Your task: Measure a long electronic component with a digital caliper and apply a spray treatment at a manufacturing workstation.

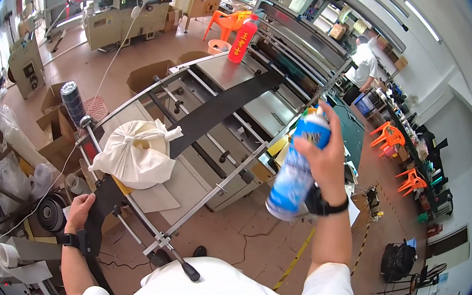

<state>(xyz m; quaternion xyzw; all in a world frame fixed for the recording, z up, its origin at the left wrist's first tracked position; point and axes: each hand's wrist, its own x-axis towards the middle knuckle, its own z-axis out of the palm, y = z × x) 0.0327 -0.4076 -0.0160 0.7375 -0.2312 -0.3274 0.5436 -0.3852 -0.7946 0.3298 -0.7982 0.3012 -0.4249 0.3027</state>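
My right hand (327,154) is wrapped round a blue and white spray can (292,181), held up in the air to the right of a metal machine frame (189,215), with the index finger at its top. Low on the left, my left hand (80,211) grips the edge of a black strip (216,113). That strip runs from the rollers at the far end, along the frame and under a knotted white plastic bag (137,159), then hangs down by my left wrist. What the bag holds is hidden. I wear a dark band on each wrist.
A red bottle (243,39) stands on the machine's far left corner. Cardboard boxes (58,128) and rolls of material (51,213) crowd the left side. Another person (363,69) stands at the back right. Orange chairs (388,135) line a long bench, and cables lie on the floor.
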